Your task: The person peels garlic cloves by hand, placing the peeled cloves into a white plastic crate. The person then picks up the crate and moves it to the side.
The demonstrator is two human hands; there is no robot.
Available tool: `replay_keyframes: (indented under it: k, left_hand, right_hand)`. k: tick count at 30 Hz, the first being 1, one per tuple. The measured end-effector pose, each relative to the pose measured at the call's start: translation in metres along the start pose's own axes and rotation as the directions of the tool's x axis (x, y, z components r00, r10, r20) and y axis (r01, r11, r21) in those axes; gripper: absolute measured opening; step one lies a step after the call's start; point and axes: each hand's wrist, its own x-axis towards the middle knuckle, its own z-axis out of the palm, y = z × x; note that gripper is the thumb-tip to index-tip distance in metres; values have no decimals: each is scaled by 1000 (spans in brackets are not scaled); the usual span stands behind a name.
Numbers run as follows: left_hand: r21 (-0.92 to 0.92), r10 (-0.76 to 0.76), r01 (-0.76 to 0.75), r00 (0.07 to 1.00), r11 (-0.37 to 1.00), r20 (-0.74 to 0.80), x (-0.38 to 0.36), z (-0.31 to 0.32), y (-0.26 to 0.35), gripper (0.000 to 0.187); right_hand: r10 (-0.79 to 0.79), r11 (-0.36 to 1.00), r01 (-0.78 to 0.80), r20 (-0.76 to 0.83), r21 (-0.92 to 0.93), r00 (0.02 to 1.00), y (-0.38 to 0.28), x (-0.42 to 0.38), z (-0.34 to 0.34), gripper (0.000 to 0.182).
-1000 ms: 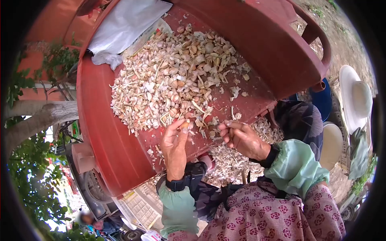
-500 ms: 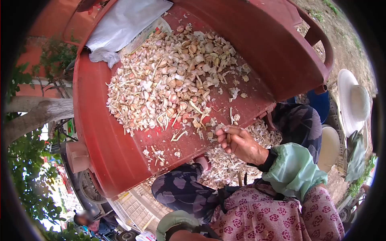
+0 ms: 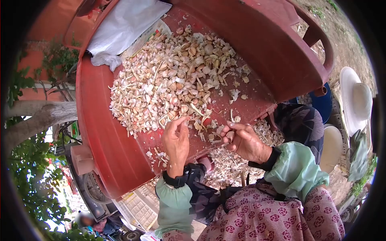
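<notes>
A large heap of garlic cloves (image 3: 161, 86) with papery skins and dry stalks lies in a red plastic tub (image 3: 100, 132). My left hand (image 3: 177, 146) is raised over the tub's near part, by the heap's lower edge. Its thumb and forefinger are pinched together; whatever lies between the tips is too small to make out. To the right, my right hand (image 3: 251, 146) is curled over the near rim, closed on a garlic clove (image 3: 230, 135) that shows between its fingers. Loose skins lie on the tub floor between the two hands.
Many garlic skins (image 3: 225, 168) lie below the rim between my knees. A white plastic sheet (image 3: 126, 26) covers the tub's far left corner. A white hat (image 3: 358, 98) and a blue container (image 3: 319, 104) stand at right; a tree trunk (image 3: 40, 114) is at left.
My left hand has risen from the bottom edge of the view to the heap, its fingertips pinched. My right hand stays near the rim, its fingers slightly shifted, the clove now more visible.
</notes>
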Motion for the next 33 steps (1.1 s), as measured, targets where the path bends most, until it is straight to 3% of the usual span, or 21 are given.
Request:
replay_keyframes:
  k: [3,5,6,8,9,10,12,17,21,23,26,27,29,30,32,33]
  left_hand:
    - [132,31,-20,996,991,-83,36,25,-55,16]
    - [461,79,-43,995,886,-59,47,34,-55,13]
    - [459,81,-47,995,887,-55,48,34,-51,13]
    - [506,115,-59,990,861,-79,47,35,-44,9]
    - [491,221,-148,971,859,-94,43,34,-36,7]
    - [488,222,-148,970,860,-97,39,34,-38,7]
    - [279,135,-106,987,954,-88,29,34,-42,9]
    - [184,66,-47,993,982,-101,16,37,-50,14]
    - [297,160,-123,982,947,-103,26,44,-61,17]
    - [234,61,-41,995,971,-81,29,45,-58,16]
    - [294,79,-60,995,954,-53,27,41,-49,13]
    - [295,79,-61,995,954,-52,26,41,-50,13]
    - [240,133,-107,987,965,-93,21,42,-52,12]
    - [238,130,-105,987,966,-94,16,41,-47,12]
    - [-11,81,-83,985,996,-155,1,31,-18,15]
    - [-152,25,-36,997,988,-77,-11,19,3,17]
  right_hand:
    - [38,999,-39,-83,-12,996,-6,-2,-4,42]
    - [69,983,-90,-131,-161,989,-8,-1,1,49]
    - [64,983,-86,-134,-162,989,-8,0,2,49]
    - [109,926,-157,-155,-344,982,-10,4,5,43]
    - [101,921,-144,-136,-363,986,-10,5,8,49]
    - [100,919,-144,-137,-366,986,-8,6,11,49]
    - [32,868,-70,-85,-491,996,-2,10,15,53]
    - [-27,833,-60,-149,-550,988,17,16,25,52]
    - [-3,816,-110,-194,-568,981,15,12,32,51]
    - [-67,797,-88,-232,-597,970,17,15,27,49]
    - [-140,696,-31,-178,-718,974,15,20,24,42]
    - [-140,697,-31,-178,-717,974,17,21,22,42]
    - [-124,914,64,-126,-401,984,23,23,19,36]
    - [-122,913,61,-127,-403,984,24,22,20,36]
    - [-68,809,-74,-218,-584,973,27,22,28,31]
    - [5,932,-116,-309,-342,951,26,14,52,33]
